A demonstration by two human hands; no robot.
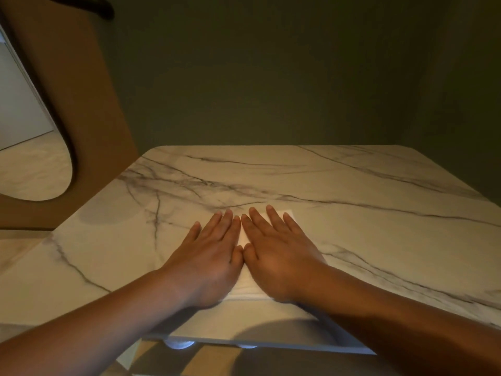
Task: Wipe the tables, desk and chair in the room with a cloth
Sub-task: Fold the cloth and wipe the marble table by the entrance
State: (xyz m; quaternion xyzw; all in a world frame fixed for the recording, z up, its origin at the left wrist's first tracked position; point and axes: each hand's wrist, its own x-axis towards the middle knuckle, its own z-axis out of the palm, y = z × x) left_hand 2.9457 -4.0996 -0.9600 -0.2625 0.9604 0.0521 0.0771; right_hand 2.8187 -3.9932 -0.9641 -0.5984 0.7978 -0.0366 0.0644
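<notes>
A white folded cloth (248, 290) lies flat on the marble-patterned table (352, 226), near its front edge. My left hand (208, 253) presses down on the cloth's left part with straight fingers. My right hand (279, 251) lies beside it, fingers straight and spread, pressing on the cloth's right part. The two hands touch at the thumbs and index fingers. Most of the cloth is hidden under them; a corner shows past my right fingertips.
A brown panel (81, 118) with an oval mirror (29, 147) stands at the left of the table. A dark green wall (298, 77) rises right behind the table's far edge. Below the front edge two pale round things (179, 344) show.
</notes>
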